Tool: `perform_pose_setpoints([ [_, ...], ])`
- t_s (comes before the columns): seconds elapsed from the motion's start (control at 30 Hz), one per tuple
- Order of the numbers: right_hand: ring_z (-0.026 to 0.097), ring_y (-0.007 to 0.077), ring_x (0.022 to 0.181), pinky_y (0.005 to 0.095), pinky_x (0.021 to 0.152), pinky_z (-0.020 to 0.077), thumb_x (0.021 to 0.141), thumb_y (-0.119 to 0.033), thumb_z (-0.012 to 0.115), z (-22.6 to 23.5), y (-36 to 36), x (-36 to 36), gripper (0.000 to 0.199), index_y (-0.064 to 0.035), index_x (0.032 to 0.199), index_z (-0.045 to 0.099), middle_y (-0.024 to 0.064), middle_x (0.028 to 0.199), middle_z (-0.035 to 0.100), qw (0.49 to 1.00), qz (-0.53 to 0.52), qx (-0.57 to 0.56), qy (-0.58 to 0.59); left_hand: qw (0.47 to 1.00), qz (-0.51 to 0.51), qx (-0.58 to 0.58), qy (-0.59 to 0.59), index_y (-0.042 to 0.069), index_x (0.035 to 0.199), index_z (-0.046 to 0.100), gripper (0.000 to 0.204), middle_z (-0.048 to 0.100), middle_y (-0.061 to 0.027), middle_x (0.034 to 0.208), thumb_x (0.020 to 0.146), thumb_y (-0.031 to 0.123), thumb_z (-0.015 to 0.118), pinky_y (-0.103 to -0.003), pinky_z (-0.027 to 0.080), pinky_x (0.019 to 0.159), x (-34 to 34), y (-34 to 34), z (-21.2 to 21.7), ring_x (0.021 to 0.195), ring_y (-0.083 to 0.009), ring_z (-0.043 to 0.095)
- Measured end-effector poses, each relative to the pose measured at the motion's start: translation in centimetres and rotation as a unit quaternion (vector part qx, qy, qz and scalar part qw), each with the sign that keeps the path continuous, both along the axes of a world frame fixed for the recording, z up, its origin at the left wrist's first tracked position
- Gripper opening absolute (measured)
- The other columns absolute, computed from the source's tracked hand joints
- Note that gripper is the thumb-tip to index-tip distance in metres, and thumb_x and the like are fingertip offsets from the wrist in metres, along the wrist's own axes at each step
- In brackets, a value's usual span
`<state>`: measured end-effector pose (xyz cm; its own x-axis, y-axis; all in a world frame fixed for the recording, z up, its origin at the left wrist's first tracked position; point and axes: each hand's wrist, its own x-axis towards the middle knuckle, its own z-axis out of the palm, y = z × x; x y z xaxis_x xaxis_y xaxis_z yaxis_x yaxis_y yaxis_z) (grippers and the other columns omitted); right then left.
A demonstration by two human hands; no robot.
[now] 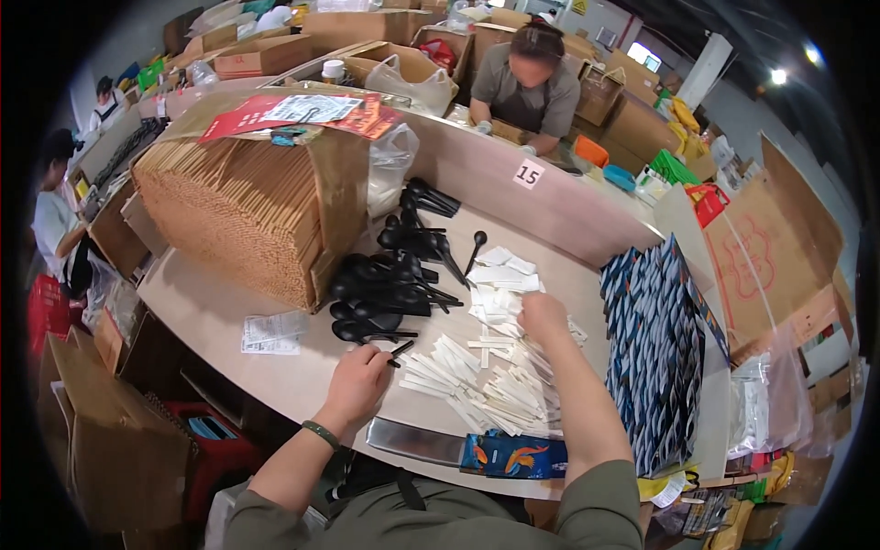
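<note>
Beige worktable [220, 312] amid stacked cartons [266, 55]

On the table [211, 312], the spoons [390, 284] lie between the chopstick box [247, 211] at left and the sachets [500, 367] (spread rightward); the pouch stack [655, 357] stands farther right.

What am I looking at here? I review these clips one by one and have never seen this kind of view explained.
There is no machine: a person wears a wide fisheye camera on the head, looking down, so straight edges bend. Both forearms enter from below. The left hand grips a black plastic spoon beside a pile of black spoons. The right hand reaches into white paper sachets on the beige table. A box of wooden chopsticks and a stack of dark blue packets flank them. Another person works opposite.
</note>
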<state>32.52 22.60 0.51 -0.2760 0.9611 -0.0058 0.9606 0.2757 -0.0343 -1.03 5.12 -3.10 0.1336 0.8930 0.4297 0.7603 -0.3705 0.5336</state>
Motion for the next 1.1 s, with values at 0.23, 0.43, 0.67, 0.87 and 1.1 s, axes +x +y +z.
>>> perform_pose_setpoints([
  [0.23,0.067,0.0396,0.080,0.0480,0.071,0.0528,0.077,-0.021,0.061,4.7,-10.9,-6.1,0.020,-0.0044,0.084,0.069,0.0204,0.084,0.069,0.956,-0.005,-0.126,0.264,1.000,0.026,-0.007,-0.011,0.006,0.100,0.064,0.018,0.060,-0.0142,0.089,0.083,0.004,0.065,-0.046,0.049,0.070,-0.4,0.5,0.5,0.082,-0.0373,0.059],
  [0.43,0.064,0.0360,0.079,0.0462,0.070,0.0527,0.083,-0.018,0.062,0.2,-22.3,-10.8,0.014,-0.0043,0.083,0.062,0.0150,0.082,0.064,0.962,0.166,-0.131,0.171,0.999,0.024,0.018,-0.013,0.006,0.103,0.065,0.020,0.061,-0.0129,0.089,0.083,0.005,0.066,-0.044,0.050,0.068,-0.2,1.3,-0.7,0.079,-0.0352,0.061],
  [0.67,0.064,0.0365,0.084,0.0477,0.068,0.0513,0.087,-0.013,0.062,0.6,-22.6,-8.9,0.010,-0.0040,0.088,0.061,0.0150,0.082,0.062,0.938,0.202,-0.153,0.235,0.999,0.035,0.018,-0.010,0.007,0.103,0.067,0.020,0.063,-0.0121,0.092,0.083,0.004,0.066,-0.042,0.052,0.069,-0.2,0.3,-1.1,0.081,-0.0344,0.063],
  [0.87,0.065,0.0355,0.085,0.0454,0.070,0.0514,0.089,-0.023,0.066,0.3,-22.6,-9.4,0.018,-0.0059,0.091,0.064,0.0137,0.089,0.066,0.956,0.202,-0.168,0.130,0.993,0.031,-0.017,-0.109,0.007,0.104,0.070,0.021,0.063,-0.0112,0.093,0.084,0.001,0.066,-0.039,0.052,0.069,0.6,-1.8,0.4,0.081,-0.0313,0.063],
  [1.1,0.065,0.0332,0.089,0.0425,0.076,0.0533,0.084,-0.016,0.071,-0.2,-25.1,-4.8,0.021,-0.0050,0.100,0.065,0.0113,0.095,0.067,0.949,0.107,0.014,0.295,0.966,-0.251,-0.057,-0.018,0.009,0.100,0.069,0.029,0.065,-0.0089,0.091,0.071,0.005,0.070,-0.040,0.050,0.074,2.7,-6.5,3.4,0.085,-0.0321,0.063],
])
